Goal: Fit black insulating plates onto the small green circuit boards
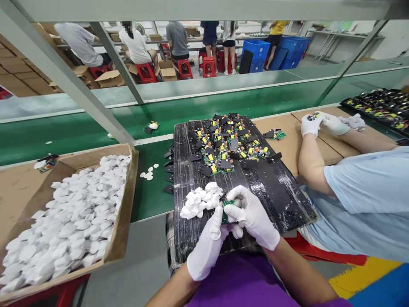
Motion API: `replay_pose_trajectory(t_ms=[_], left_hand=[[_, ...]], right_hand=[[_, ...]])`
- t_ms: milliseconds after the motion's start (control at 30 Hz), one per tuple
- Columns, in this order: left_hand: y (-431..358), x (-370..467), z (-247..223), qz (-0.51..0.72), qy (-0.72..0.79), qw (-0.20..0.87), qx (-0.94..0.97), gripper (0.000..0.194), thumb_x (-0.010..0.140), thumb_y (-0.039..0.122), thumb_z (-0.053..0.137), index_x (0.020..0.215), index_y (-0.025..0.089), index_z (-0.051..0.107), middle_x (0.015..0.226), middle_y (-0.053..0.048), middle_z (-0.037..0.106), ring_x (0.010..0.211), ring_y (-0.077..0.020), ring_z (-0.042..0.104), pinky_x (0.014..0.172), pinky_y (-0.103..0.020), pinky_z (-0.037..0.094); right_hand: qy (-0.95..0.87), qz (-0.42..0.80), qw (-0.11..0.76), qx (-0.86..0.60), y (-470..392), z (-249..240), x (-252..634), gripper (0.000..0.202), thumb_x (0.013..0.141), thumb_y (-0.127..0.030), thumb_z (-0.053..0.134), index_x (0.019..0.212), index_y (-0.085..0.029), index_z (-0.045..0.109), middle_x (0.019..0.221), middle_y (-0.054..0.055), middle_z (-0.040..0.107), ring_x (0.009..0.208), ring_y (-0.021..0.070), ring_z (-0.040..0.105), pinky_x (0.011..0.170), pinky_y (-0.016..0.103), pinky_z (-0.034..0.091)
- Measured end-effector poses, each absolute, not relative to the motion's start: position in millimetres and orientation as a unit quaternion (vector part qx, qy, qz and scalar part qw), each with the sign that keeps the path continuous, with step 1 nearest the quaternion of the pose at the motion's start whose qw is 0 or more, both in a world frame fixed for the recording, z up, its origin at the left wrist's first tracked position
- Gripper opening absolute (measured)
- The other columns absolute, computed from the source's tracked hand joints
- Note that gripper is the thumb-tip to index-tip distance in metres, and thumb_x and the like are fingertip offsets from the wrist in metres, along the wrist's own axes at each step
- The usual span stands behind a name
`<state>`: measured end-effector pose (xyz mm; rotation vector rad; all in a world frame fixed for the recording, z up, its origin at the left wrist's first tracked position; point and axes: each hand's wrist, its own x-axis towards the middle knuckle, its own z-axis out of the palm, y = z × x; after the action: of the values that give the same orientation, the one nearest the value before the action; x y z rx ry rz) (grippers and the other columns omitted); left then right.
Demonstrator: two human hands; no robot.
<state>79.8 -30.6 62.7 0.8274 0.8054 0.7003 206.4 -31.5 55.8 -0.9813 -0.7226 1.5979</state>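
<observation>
Green belt (198, 101) ran beyond the black slab (271, 187). Above the slab's near part, my left hand (211, 238) and right hand (254, 215) gripped one green circuit board (226, 209) between them (partly covered from view). White pieces (201, 200) lay heaped toward the slab's left; component-laden boards (223, 145) crowded its far half.

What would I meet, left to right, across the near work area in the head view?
Cardboard box, white discs, pile of white pieces, held circuit board, loose circuitry, co-worker's left hand, cluster of dark parts.
</observation>
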Motion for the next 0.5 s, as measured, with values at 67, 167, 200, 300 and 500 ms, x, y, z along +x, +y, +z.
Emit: replay_pose_trajectory(t_ms=[67, 167, 200, 300, 500], left_hand=[[-28.8, 81.4, 68.2, 0.333, 0.342, 0.813, 0.334, 0.055, 0.089, 0.066, 0.050, 0.080, 0.016, 0.069, 0.071, -0.007, 0.068, 0.064, -0.0194, 0.060, 0.068, -0.034, 0.051], [-26.5, 81.9, 70.9, 0.368, 0.312, 0.831, 0.276, 0.048, 0.086, 0.063, 0.058, 0.088, 0.017, 0.070, 0.075, -0.005, 0.069, 0.058, -0.0146, 0.054, 0.059, -0.030, 0.047], [-26.1, 81.6, 69.9, 0.372, 0.312, 0.829, 0.277, 0.048, 0.086, 0.063, 0.059, 0.088, 0.016, 0.070, 0.075, -0.005, 0.068, 0.058, -0.0144, 0.053, 0.059, -0.029, 0.046], [-26.2, 79.4, 62.2, 0.364, 0.327, 0.810, 0.324, 0.054, 0.088, 0.066, 0.053, 0.084, 0.015, 0.070, 0.074, -0.007, 0.068, 0.060, -0.0169, 0.055, 0.064, -0.033, 0.049], [-27.7, 74.8, 45.6, 0.345, 0.376, 0.753, 0.415, 0.057, 0.094, 0.065, 0.040, 0.090, 0.017, 0.070, 0.074, -0.007, 0.068, 0.071, -0.0214, 0.060, 0.072, -0.036, 0.052]], right_hand=[[-0.318, 0.683, 0.524, -0.397, -31.1, 55.4, 210.0, 0.045, 0.074, -0.046, 0.082, 0.095, -0.020, 0.051, 0.058, -0.008, 0.061, 0.030, 0.0079, 0.052, 0.026, 0.015, 0.039], [-0.341, 0.707, 0.489, -0.381, -31.8, 58.4, 216.2, 0.045, 0.076, -0.040, 0.081, 0.104, -0.019, 0.054, 0.068, -0.005, 0.067, 0.037, 0.0090, 0.060, 0.034, 0.015, 0.046], [-0.341, 0.712, 0.481, -0.381, -32.2, 60.0, 217.4, 0.044, 0.076, -0.037, 0.082, 0.105, -0.019, 0.054, 0.070, -0.005, 0.067, 0.038, 0.0085, 0.061, 0.037, 0.015, 0.048], [-0.328, 0.713, 0.489, -0.381, -32.7, 64.8, 216.9, 0.041, 0.075, -0.035, 0.082, 0.100, -0.019, 0.054, 0.066, -0.007, 0.065, 0.036, 0.0062, 0.056, 0.037, 0.015, 0.046], [-0.306, 0.697, 0.523, -0.383, -30.8, 65.2, 208.5, 0.040, 0.072, -0.034, 0.084, 0.090, -0.019, 0.052, 0.059, -0.007, 0.062, 0.038, 0.0054, 0.052, 0.035, 0.014, 0.044]])
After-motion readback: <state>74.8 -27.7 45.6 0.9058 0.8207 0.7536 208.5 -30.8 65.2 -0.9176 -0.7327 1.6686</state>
